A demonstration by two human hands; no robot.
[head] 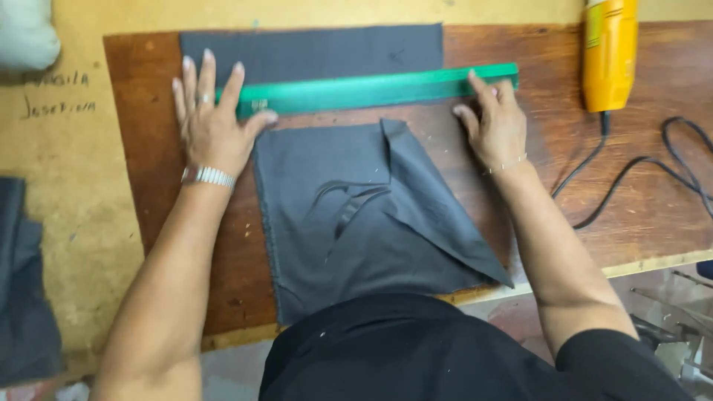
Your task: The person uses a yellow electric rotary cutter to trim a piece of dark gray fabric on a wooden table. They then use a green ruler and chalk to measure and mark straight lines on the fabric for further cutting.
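Both hands press flat and open on a long green ruler [371, 90] lying left to right across the brown surface [653, 200], left hand [212, 122] at one end, right hand [496, 122] near the other, with folded dark grey cloth [356, 215] just below it.

- The green ruler [371, 90] lies across the tabletop [653, 193]; the left hand [212, 122] presses its left end and the right hand [496, 122] its right end, closing both ends.
- Beyond the ruler, a dark cloth strip [312, 50] covers the far edge.
- Nearer than the ruler, folded grey fabric [356, 215] fills the middle.
- Right of the ruler, a yellow power tool [609, 52] and its black cord [639, 167] cross the wood.
- Left of the ruler, bare wood is open.
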